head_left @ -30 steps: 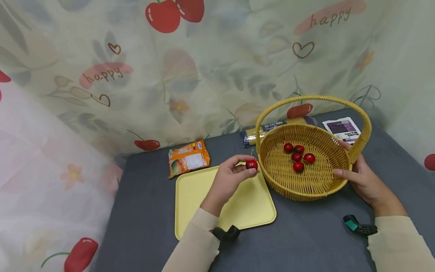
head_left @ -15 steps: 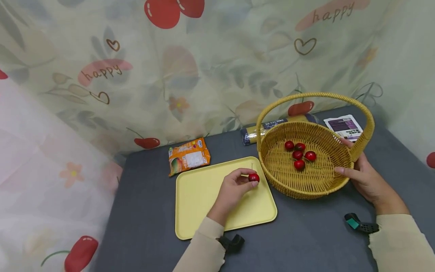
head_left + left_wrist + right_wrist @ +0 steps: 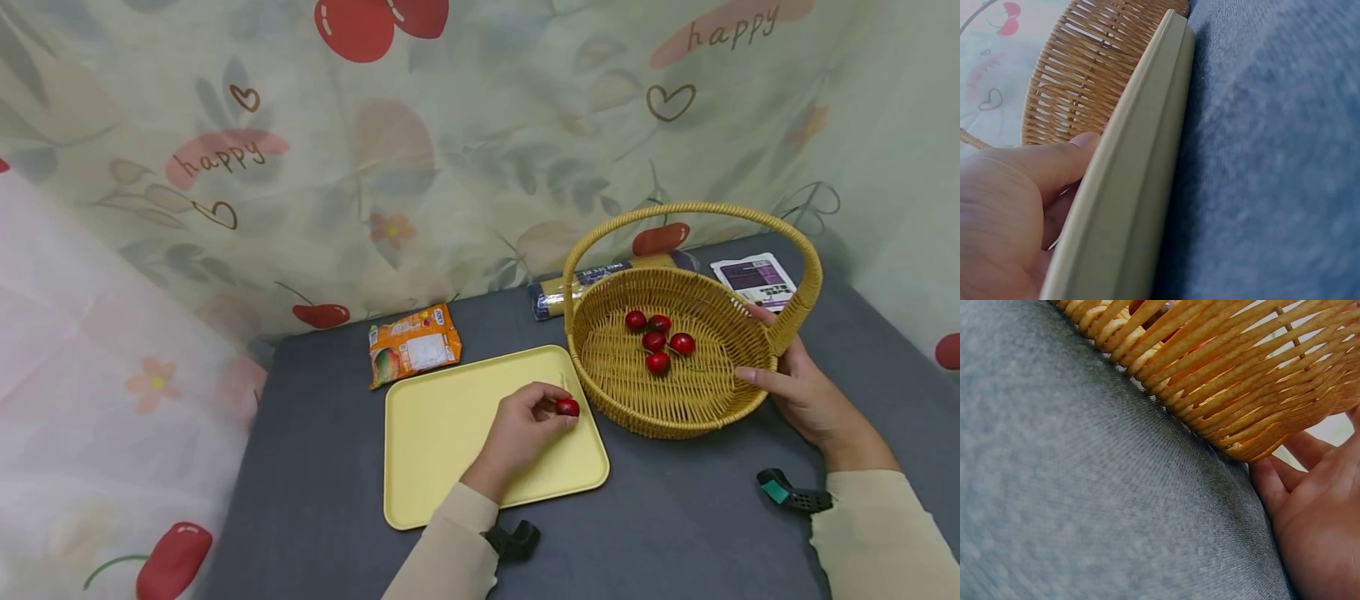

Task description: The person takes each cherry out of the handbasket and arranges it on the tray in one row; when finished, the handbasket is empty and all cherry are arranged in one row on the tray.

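My left hand point(image 3: 525, 429) pinches a red cherry point(image 3: 567, 407) between thumb and fingers, low over the right part of the yellow tray point(image 3: 442, 442). The cherry's thin stem points up and away. In the left wrist view, the tray's side wall point(image 3: 1129, 175) hides the cherry and most of the fingers. My right hand point(image 3: 810, 400) holds the wicker basket point(image 3: 675, 421) at its right side, thumb over the rim and fingers round the outside. Several cherries point(image 3: 655, 342) lie together on the basket's floor. The right wrist view shows fingers against the woven wall point(image 3: 1222, 394).
An orange snack packet point(image 3: 416, 346) lies behind the tray. Behind the basket are a long clear-and-blue package point(image 3: 551, 298) and a white and purple packet point(image 3: 756, 279). The basket's tall handle point(image 3: 690, 208) arches above it. A patterned cloth point(image 3: 465, 167) hangs behind the table.
My left hand has come down from beside the basket's rim, toward me and onto the tray area, with the cherry still pinched. The right hand and basket have stayed nearly in place.
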Demonstrator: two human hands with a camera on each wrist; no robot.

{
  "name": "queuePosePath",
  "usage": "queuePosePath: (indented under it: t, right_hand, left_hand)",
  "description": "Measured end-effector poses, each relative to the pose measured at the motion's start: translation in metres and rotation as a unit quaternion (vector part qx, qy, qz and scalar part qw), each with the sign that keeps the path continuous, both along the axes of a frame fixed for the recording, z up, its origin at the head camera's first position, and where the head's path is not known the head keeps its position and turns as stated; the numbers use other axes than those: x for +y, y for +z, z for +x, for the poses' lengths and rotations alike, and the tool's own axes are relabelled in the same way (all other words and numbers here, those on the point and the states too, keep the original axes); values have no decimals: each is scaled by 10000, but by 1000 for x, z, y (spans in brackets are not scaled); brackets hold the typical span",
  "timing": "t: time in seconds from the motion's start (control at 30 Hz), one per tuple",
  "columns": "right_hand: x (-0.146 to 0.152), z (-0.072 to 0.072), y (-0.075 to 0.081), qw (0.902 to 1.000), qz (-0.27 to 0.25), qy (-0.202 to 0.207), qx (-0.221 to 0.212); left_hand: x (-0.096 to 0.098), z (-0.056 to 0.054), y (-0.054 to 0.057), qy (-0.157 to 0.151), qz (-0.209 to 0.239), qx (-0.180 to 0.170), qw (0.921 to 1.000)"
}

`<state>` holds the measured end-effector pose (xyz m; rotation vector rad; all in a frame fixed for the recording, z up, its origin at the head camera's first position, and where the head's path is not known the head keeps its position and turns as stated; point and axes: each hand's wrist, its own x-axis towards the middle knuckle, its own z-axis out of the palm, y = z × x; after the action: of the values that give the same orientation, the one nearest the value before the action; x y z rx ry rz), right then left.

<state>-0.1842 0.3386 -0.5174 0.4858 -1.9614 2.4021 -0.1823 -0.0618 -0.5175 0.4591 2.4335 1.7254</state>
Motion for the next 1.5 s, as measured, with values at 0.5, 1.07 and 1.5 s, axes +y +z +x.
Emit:
queuePosePath:
  t: [0.5,1.07,1.5]
  right_hand:
    - [1,-2,-1,10000,-46,-22,31]
    - [1,-2,-1,10000,-16,-74,-24]
    - [1,-2,0,10000,19,-66,-59]
  left_hand:
    - [6,2,2,-86,-927,742,9929]
    - [7,2,0,-84,-1008,962,9902]
    - [6,4,1,-78,-986,966,9904]
